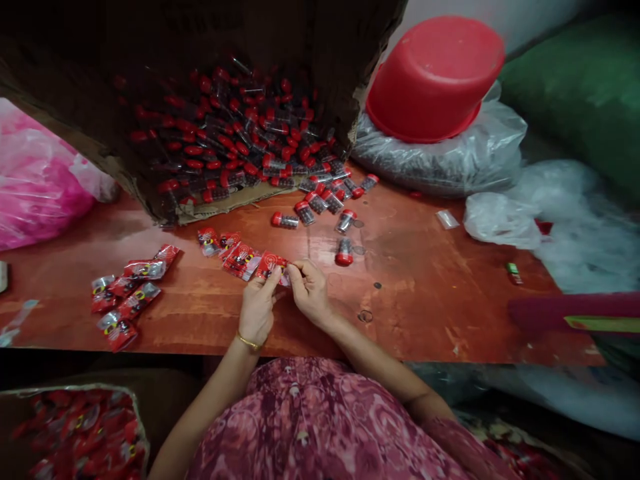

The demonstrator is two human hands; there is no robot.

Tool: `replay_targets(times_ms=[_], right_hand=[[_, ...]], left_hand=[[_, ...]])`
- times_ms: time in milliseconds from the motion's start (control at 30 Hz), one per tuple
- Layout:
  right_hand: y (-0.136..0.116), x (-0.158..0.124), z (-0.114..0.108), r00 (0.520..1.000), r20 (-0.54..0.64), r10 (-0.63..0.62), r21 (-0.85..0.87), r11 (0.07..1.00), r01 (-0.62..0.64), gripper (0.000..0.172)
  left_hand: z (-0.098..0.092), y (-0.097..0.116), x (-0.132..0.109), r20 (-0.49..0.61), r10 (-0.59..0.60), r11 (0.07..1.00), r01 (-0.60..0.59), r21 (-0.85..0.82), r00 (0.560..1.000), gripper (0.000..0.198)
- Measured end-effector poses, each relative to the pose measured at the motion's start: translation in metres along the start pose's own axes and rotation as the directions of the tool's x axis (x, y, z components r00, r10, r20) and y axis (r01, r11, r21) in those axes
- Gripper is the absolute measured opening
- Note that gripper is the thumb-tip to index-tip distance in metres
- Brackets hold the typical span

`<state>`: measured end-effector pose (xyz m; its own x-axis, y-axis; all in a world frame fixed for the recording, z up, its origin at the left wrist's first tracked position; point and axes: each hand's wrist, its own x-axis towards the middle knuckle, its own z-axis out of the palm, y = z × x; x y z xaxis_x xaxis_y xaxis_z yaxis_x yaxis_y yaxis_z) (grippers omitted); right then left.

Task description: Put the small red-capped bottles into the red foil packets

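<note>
1. Here, the left hand point(257, 313) pinches a red printed packet point(269, 263) between thumb and fingers, closed on it with no visible gap.
2. The right hand point(311, 293) grips the right end of that packet, thumb pressed to fingertips; whether anything is inside cannot be told.
3. The packet is above the orange-red table point(425, 280), near its front edge.
4. From the hands, at ten o'clock and just beside them, more red packets point(243, 260) run in a row, overlapping or joined.
5. At nine o'clock, well apart, lies a group of bulging packets point(143, 269).
6. At eleven o'clock, red-capped bottles point(225, 137) heap in a cardboard carton point(240, 203).
7. Between one and two o'clock, loose bottles point(346, 221) lie scattered; beyond them, an upturned red tub point(440, 73) sits on a plastic bag point(450, 167).
</note>
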<state>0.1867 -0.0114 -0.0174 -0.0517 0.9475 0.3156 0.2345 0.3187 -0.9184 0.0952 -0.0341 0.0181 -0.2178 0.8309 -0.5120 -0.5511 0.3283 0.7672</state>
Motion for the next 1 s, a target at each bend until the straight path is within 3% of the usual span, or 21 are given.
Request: replay_targets(times_ms=[133, 267, 333, 400, 500, 600, 733, 867, 1000], right_hand=[[0.002, 0.003, -0.012, 0.996, 0.078, 0.043, 0.016, 0.999, -0.045, 0.027], [0.016, 0.028, -0.062, 0.947, 0.305, -0.104, -0.168, 0.973, 0.161, 0.027], [0.031, 0.049, -0.097, 0.904, 0.394, -0.164, -0.386, 0.864, 0.324, 0.034], [0.05, 0.067, -0.127, 0.85, 0.509, -0.138, -0.536, 0.722, 0.438, 0.041], [0.074, 0.077, -0.147, 0.801, 0.597, -0.052, -0.607, 0.624, 0.492, 0.035], [0.078, 0.065, -0.14, 0.838, 0.543, -0.044, -0.603, 0.675, 0.426, 0.024], [0.049, 0.029, -0.124, 0.911, 0.413, -0.017, -0.383, 0.904, 0.191, 0.026], [0.007, 0.001, -0.114, 0.873, 0.482, 0.074, -0.089, 0.995, -0.035, 0.024], [-0.016, -0.002, -0.105, 0.817, 0.555, 0.157, -0.044, 0.986, -0.159, 0.022]], left_hand=[[0.0, 0.002, 0.003, 0.003, -0.011, 1.0, 0.011, -0.015, 1.0, 0.032], [-0.002, 0.009, 0.009, -0.006, -0.039, 0.999, 0.039, -0.021, 0.999, 0.031], [-0.002, 0.014, 0.012, 0.006, -0.053, 0.998, 0.053, -0.03, 0.999, 0.031], [-0.001, 0.016, 0.013, 0.031, -0.072, 0.996, 0.073, -0.047, 0.997, 0.029], [0.001, 0.018, 0.014, 0.057, -0.153, 0.985, 0.157, -0.077, 0.987, 0.024], [0.003, 0.017, 0.011, 0.066, -0.209, 0.973, 0.214, -0.083, 0.976, 0.019], [0.0, 0.015, 0.007, 0.082, -0.184, 0.98, 0.19, -0.067, 0.98, 0.02], [0.0, 0.013, 0.003, 0.095, -0.117, 0.993, 0.117, -0.003, 0.989, 0.028], [0.001, 0.012, -0.001, 0.1, -0.066, 0.995, 0.059, 0.076, 0.993, 0.036]])
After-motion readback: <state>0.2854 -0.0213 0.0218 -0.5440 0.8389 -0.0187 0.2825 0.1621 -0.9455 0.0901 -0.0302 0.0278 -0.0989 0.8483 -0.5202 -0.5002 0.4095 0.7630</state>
